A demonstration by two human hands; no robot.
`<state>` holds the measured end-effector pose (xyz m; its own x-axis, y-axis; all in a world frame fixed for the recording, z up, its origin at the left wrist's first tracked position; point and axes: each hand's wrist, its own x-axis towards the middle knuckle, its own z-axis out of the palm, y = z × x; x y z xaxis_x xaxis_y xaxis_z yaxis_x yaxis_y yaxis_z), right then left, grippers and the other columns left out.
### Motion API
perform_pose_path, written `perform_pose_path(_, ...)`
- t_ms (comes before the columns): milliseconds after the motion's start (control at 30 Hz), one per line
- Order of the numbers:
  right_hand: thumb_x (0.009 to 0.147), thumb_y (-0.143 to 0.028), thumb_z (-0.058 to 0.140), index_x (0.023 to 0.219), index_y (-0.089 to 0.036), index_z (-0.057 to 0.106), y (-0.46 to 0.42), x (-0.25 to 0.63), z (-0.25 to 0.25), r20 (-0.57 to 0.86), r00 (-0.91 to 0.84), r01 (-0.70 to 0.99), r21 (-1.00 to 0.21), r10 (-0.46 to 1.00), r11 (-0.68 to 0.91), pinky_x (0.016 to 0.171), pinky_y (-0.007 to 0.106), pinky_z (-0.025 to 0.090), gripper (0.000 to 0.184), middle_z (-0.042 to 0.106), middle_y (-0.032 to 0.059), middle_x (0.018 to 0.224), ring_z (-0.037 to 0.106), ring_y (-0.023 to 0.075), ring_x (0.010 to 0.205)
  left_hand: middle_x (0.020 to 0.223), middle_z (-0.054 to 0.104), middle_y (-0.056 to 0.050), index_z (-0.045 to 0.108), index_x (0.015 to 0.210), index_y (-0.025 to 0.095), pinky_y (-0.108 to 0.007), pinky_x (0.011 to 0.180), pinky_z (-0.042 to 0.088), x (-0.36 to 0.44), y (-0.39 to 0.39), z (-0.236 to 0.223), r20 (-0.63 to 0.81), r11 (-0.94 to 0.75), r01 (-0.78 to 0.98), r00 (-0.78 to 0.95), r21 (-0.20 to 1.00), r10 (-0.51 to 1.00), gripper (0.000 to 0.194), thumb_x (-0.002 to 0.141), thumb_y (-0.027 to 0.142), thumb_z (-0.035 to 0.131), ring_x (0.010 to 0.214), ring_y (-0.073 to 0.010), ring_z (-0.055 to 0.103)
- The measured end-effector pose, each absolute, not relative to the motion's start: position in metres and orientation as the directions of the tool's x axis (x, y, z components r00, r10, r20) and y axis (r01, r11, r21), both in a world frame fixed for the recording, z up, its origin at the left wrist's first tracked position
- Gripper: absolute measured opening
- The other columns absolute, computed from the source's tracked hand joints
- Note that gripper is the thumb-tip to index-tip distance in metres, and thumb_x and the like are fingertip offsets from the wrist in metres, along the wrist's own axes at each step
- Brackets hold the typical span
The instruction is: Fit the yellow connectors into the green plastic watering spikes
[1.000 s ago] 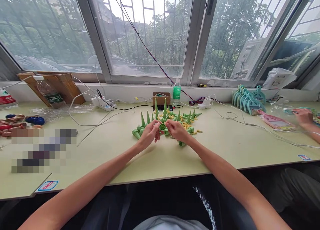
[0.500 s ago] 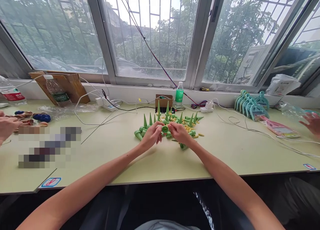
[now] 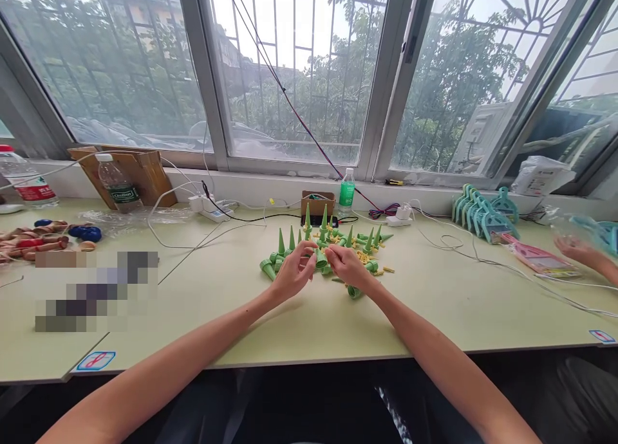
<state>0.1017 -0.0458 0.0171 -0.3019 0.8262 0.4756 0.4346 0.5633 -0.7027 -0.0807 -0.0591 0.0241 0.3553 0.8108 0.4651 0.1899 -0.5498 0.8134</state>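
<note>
In the middle of the table, my right hand (image 3: 344,264) is closed, its fingers pinched on a green plastic spike (image 3: 321,260) whose wide hollow end faces me. My left hand (image 3: 295,268) is just to the left of that piece, fingers curved and apart, with nothing visible in them. Around and behind both hands are several more green spikes (image 3: 281,242), some standing point up and others lying down. Small yellow plastic pieces (image 3: 387,269) are scattered among them, mostly on the right. My fingers partly hide the held spike.
Behind the spikes are a small cardboard box (image 3: 317,202) and a green-labelled bottle (image 3: 346,190). White cables (image 3: 476,254) cross the table. Teal dustpan-like items (image 3: 485,215) and a pink packaged item (image 3: 533,254) lie right, near another person's hand (image 3: 577,249).
My left hand has come away from the green spike and its fingers have spread. The spike stays in my right hand, now tilted. The person's hand at right has moved left.
</note>
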Motion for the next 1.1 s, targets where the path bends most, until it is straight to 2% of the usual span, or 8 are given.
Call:
perform_pose_path(333, 0.097, -0.044, 0.036, 0.064, -0.020, 0.038, -0.048, 0.100, 0.020, 0.472, -0.319, 0.428, -0.702, 0.822, 0.570, 0.052, 0.023, 0.029, 0.040, 0.044, -0.0030, 0.052, 0.038, 0.0108, 0.051, 0.097, 0.057, -0.004, 0.048, 0.110, 0.020, -0.019, 0.047, 0.050, -0.082, -0.054, 0.018, 0.559, -0.640, 0.253, 0.325, 0.726, 0.763, 0.022, 0.091, 0.031, 0.047, 0.053, -0.0050, 0.055)
perform_pose_path(533, 0.097, -0.044, 0.036, 0.064, -0.020, 0.040, -0.049, 0.099, 0.021, 0.473, -0.308, 0.429, -0.705, 0.825, 0.565, 0.052, 0.023, 0.030, 0.041, 0.045, -0.0026, 0.052, 0.040, 0.0107, 0.051, 0.068, 0.054, 0.004, 0.048, 0.111, 0.020, -0.019, 0.046, 0.048, -0.082, -0.056, 0.020, 0.572, -0.667, 0.271, 0.354, 0.694, 0.740, 0.022, 0.090, 0.030, 0.049, 0.050, -0.0073, 0.053)
perform_pose_path(733, 0.096, -0.045, 0.035, 0.064, -0.020, 0.042, -0.049, 0.100, 0.022, 0.474, -0.305, 0.438, -0.700, 0.826, 0.564, 0.053, 0.023, 0.031, 0.042, 0.047, -0.0019, 0.054, 0.040, 0.0107, 0.051, 0.057, 0.049, 0.008, 0.046, 0.113, 0.021, -0.018, 0.046, 0.045, -0.080, -0.061, 0.023, 0.593, -0.684, 0.285, 0.345, 0.672, 0.727, 0.025, 0.090, 0.029, 0.051, 0.047, -0.0074, 0.052)
perform_pose_path(800, 0.096, -0.046, 0.035, 0.063, -0.020, 0.042, -0.048, 0.100, 0.023, 0.481, -0.303, 0.441, -0.695, 0.823, 0.568, 0.053, 0.024, 0.031, 0.043, 0.047, -0.0014, 0.054, 0.041, 0.0111, 0.052, 0.065, 0.054, 0.006, 0.045, 0.114, 0.021, -0.019, 0.047, 0.046, -0.079, -0.062, 0.023, 0.599, -0.682, 0.295, 0.328, 0.670, 0.730, 0.028, 0.089, 0.030, 0.052, 0.047, -0.0064, 0.052)
perform_pose_path(867, 0.096, -0.047, 0.035, 0.063, -0.020, 0.042, -0.048, 0.101, 0.023, 0.481, -0.298, 0.451, -0.690, 0.825, 0.566, 0.054, 0.025, 0.032, 0.044, 0.047, -0.0010, 0.054, 0.041, 0.0116, 0.052, 0.084, 0.061, 0.001, 0.044, 0.115, 0.022, -0.018, 0.047, 0.046, -0.079, -0.062, 0.023, 0.613, -0.686, 0.300, 0.309, 0.663, 0.727, 0.029, 0.088, 0.030, 0.054, 0.049, -0.0046, 0.053)
perform_pose_path(967, 0.096, -0.048, 0.034, 0.063, -0.020, 0.043, -0.047, 0.102, 0.022, 0.472, -0.289, 0.465, -0.692, 0.833, 0.553, 0.054, 0.025, 0.031, 0.044, 0.047, -0.0012, 0.054, 0.042, 0.0119, 0.053, 0.110, 0.062, -0.006, 0.043, 0.114, 0.022, -0.018, 0.047, 0.046, -0.079, -0.063, 0.023, 0.621, -0.687, 0.311, 0.293, 0.657, 0.727, 0.030, 0.088, 0.030, 0.055, 0.049, -0.0021, 0.053)
perform_pose_path(1100, 0.097, -0.048, 0.034, 0.063, -0.020, 0.042, -0.046, 0.103, 0.021, 0.495, -0.274, 0.463, -0.684, 0.825, 0.564, 0.055, 0.024, 0.031, 0.044, 0.047, -0.0017, 0.055, 0.042, 0.0112, 0.053, 0.119, 0.060, -0.007, 0.043, 0.114, 0.023, -0.018, 0.047, 0.046, -0.077, -0.064, 0.025, 0.608, -0.663, 0.311, 0.263, 0.681, 0.749, 0.031, 0.087, 0.031, 0.056, 0.047, -0.0006, 0.051)
